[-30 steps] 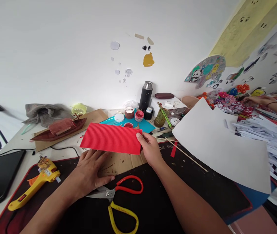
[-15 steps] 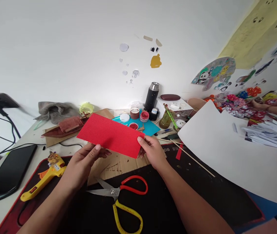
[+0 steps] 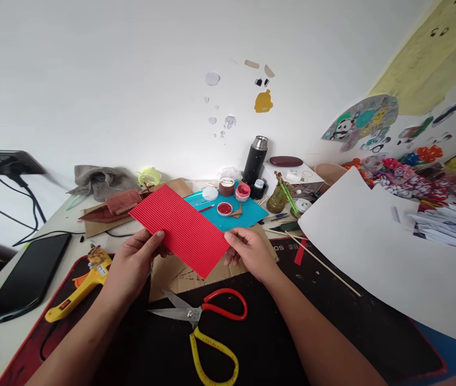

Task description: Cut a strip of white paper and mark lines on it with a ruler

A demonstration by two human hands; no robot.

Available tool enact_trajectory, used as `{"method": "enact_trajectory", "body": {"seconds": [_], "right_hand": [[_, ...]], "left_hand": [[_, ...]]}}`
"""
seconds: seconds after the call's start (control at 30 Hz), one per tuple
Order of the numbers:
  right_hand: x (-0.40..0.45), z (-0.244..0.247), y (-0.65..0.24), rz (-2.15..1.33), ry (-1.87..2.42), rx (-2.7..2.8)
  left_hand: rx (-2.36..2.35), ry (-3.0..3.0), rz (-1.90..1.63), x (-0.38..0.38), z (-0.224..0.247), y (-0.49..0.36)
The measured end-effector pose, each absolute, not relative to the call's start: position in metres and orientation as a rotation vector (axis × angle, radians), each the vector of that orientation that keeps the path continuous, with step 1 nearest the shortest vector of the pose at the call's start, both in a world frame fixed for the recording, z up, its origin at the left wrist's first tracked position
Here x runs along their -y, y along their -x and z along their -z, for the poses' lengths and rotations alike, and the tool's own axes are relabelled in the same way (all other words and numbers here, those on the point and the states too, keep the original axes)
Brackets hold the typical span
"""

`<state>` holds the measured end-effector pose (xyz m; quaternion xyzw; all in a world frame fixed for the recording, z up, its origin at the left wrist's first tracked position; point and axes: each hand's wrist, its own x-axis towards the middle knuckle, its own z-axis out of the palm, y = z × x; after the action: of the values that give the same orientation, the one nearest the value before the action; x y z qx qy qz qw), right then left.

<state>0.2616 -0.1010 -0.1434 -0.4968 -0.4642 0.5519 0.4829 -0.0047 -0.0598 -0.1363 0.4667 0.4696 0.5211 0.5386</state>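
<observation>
A rectangle of red corrugated paper is held up between both hands, tilted with its right end lower. My left hand pinches its lower left edge, thumb on top and fingers underneath. At the right end, my right hand grips the corner between thumb and fingers. Below the paper lies a piece of brown cardboard with dark stains. Scissors with one red and one yellow handle rest with blades apart on the black mat, nearer to me than the cardboard.
To the left lie a yellow glue gun, a black phone and a reddish model boat. Behind stand paint pots, a black thermos and a brush jar. A large white sheet and a thin stick are at right.
The red paper has turned clockwise, its right end dropping lower. The whole view has shifted slightly left, so things appear further right. Another person's hands at the far right are less visible.
</observation>
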Motion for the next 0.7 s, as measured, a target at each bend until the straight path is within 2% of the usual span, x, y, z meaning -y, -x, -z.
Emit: {"method": "enact_trajectory", "body": {"seconds": [0.7], "right_hand": [[0.108,0.1405,-0.2561,-1.264,1.239,1.241]], "left_hand": [[-1.031,-1.215,-1.097,0.0639,0.1356,0.0009]]}}
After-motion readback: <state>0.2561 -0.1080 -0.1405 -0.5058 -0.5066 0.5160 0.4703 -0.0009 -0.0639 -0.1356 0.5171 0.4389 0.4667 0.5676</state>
